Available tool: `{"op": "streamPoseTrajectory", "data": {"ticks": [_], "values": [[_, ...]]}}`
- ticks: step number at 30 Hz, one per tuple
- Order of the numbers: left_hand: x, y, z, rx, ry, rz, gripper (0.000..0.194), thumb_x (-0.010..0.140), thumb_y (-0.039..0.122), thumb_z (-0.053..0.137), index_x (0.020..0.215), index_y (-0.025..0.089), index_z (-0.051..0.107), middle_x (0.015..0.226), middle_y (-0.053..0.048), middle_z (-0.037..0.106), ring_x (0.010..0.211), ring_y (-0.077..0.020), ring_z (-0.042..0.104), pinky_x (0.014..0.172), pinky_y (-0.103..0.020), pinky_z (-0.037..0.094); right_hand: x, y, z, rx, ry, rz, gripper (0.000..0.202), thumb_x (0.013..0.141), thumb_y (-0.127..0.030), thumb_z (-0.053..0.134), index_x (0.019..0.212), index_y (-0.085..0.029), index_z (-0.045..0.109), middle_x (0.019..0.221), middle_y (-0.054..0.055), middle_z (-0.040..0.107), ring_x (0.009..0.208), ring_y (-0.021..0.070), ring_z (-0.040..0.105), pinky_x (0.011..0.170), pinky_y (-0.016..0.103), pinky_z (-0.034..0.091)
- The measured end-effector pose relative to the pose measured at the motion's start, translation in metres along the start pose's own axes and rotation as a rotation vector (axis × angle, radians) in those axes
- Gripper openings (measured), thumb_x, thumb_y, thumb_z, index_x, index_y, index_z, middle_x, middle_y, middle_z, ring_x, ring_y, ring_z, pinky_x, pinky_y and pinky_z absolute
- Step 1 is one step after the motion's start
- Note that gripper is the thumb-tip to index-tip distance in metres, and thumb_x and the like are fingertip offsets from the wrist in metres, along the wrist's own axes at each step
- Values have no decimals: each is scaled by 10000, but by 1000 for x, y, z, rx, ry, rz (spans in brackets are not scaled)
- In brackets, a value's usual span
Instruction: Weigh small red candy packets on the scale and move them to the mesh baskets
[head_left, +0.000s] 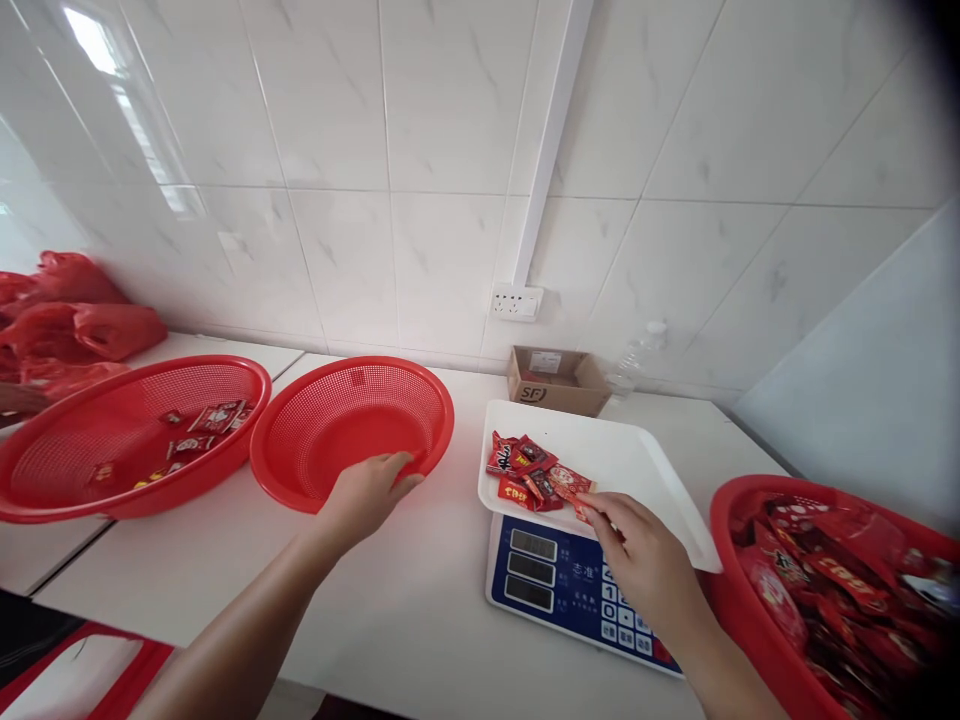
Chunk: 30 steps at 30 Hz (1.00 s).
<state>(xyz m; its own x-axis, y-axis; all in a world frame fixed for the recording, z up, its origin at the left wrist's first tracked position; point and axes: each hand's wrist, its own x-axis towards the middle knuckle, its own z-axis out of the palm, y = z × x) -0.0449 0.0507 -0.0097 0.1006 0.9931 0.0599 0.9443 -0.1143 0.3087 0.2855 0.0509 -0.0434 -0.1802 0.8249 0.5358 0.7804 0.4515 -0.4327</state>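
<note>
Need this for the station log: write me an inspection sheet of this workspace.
Surface: white tabletop, seam at left.
Job's things: small red candy packets piled on white plastic scale tray of blue digital scale; empty red mesh plastic basket.
Clutter: second red mesh basket with few packets; full red basket; brown cardboard box; clear plastic bottle; red plastic bags.
Grippers: left hand grips empty basket's rim; right hand pinches a packet.
Cables: nothing seen.
Surroundings: white tiled wall, white wall socket.
</note>
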Motion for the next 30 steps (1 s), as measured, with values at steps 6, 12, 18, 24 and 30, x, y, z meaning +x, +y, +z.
{"op": "streamPoseTrajectory", "data": {"ticks": [6, 12, 18, 24, 30], "values": [[-14, 16, 8, -19, -33, 59, 281, 924, 366, 423, 1102, 234, 597, 1029, -90, 689, 927, -253, 662, 671, -290, 481, 57, -56, 8, 395, -1, 235, 300, 844, -450, 501, 916, -220, 679, 961, 64, 727, 859, 219, 681, 760, 354, 550], [-27, 26, 10, -40, -65, 52, 285, 923, 328, 440, 1146, 227, 585, 1043, -105, 685, 922, -266, 666, 698, -324, 493, 75, -80, 30, 420, -222, 162, 320, 859, -341, 505, 1133, -230, 627, 1069, 65, 699, 945, 203, 658, 810, 369, 533], [-40, 25, 14, -28, -100, 86, 326, 920, 289, 456, 1228, 224, 542, 1114, -113, 667, 982, -288, 649, 736, -372, 507, 40, -59, 34, -162, -385, -164, 251, 855, -203, 509, 1045, -215, 672, 1004, 67, 710, 956, 259, 610, 782, 410, 509], [-42, 26, 14, -12, -113, 107, 333, 921, 286, 474, 1244, 231, 532, 1138, -112, 661, 1005, -280, 643, 771, -372, 515, 32, -57, 37, -324, -414, -246, 241, 794, -117, 575, 999, -196, 673, 976, 72, 691, 911, 247, 596, 775, 366, 494], [-44, 27, 8, -14, -154, 112, 354, 945, 298, 442, 1282, 202, 491, 1180, -102, 640, 1053, -268, 618, 833, -387, 506, 39, -62, 29, -267, -593, -94, 247, 840, -97, 486, 929, -196, 695, 980, 77, 653, 950, 230, 586, 796, 339, 471]]}}
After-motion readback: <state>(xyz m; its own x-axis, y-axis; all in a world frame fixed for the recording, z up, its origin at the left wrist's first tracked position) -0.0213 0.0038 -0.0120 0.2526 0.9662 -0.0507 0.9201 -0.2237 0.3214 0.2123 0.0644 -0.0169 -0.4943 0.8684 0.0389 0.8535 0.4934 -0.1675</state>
